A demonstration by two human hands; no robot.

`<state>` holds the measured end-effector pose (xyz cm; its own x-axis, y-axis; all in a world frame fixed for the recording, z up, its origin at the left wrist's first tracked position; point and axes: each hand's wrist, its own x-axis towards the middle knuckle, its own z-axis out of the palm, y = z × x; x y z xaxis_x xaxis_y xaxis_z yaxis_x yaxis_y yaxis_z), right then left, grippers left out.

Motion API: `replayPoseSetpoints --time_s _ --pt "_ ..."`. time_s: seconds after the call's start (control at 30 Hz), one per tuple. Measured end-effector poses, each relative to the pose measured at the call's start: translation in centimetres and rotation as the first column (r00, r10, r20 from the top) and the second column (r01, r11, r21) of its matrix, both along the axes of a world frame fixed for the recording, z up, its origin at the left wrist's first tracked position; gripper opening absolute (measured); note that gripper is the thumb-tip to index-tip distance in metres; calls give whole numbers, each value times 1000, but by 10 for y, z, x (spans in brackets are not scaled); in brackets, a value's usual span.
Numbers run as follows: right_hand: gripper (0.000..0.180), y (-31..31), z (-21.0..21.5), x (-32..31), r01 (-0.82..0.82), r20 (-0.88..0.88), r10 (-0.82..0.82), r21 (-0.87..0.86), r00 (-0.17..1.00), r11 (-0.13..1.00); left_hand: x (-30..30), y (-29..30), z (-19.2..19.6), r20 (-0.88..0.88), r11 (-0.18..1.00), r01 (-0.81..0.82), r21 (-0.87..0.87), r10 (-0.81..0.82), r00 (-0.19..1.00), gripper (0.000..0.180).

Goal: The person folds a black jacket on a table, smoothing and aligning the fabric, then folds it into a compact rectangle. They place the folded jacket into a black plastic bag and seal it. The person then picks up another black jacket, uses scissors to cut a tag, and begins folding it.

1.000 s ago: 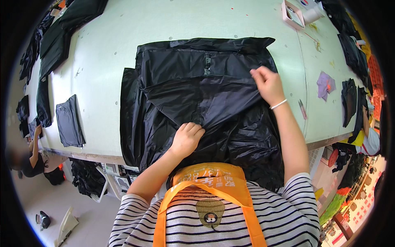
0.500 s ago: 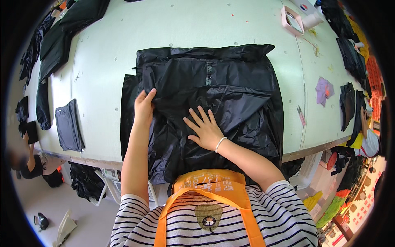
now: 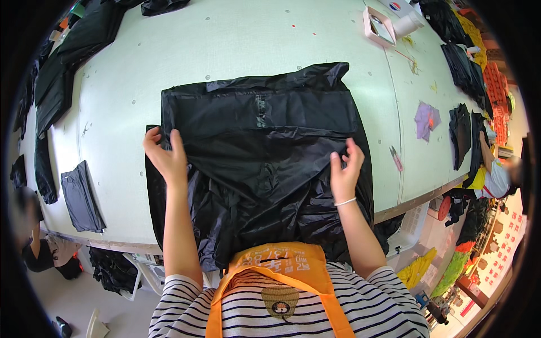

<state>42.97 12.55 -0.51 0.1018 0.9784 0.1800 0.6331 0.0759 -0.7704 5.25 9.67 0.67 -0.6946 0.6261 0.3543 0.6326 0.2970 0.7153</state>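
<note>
A large piece of thin, shiny black fabric (image 3: 265, 149), layered and wrinkled, lies before me and hangs over the table's near edge. Across its upper part runs a flat folded band, marked in the middle by a short greyish strip (image 3: 261, 110). At the fabric's left edge is my left hand (image 3: 167, 159), thumb and fingers apart, holding nothing I can see. Over the right side is my right hand (image 3: 346, 173), slightly blurred, its fingers bent with a gap between thumb and forefinger. Whether its fingertips touch the fabric is hard to see.
Folded dark cloth (image 3: 83, 196) lies to the left, with a long black heap (image 3: 53, 101) beyond it. To the right are small thread snips (image 3: 397, 159), a purple scrap (image 3: 426, 120) and a pink tray (image 3: 379, 27). Other people work at both sides of the table (image 3: 236, 45).
My right hand has lifted from flat on the fabric's middle and moved right. My left hand's fingers have spread at the left edge. The fabric lies flatter along its upper band.
</note>
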Motion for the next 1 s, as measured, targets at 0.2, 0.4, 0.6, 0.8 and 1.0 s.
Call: replayPoseSetpoints --time_s 0.2,0.4,0.6,0.8,1.0 --pt "39 60 14 -7 51 -659 -420 -502 624 863 113 -31 20 -39 496 787 -365 -853 520 40" --pt "35 42 38 -75 -301 -64 322 224 944 927 51 -43 -7 68 997 55 -58 -51 996 50" --pt "68 15 -25 -134 -676 237 716 -236 656 698 1 -32 -31 878 998 -41 58 -31 477 38" --pt "60 30 -34 -154 -642 119 703 -324 701 695 62 15 9 349 887 457 70 -451 822 36" --pt "36 53 -32 -120 -509 -505 380 -142 775 849 94 21 -26 -174 651 620 -438 -738 652 48"
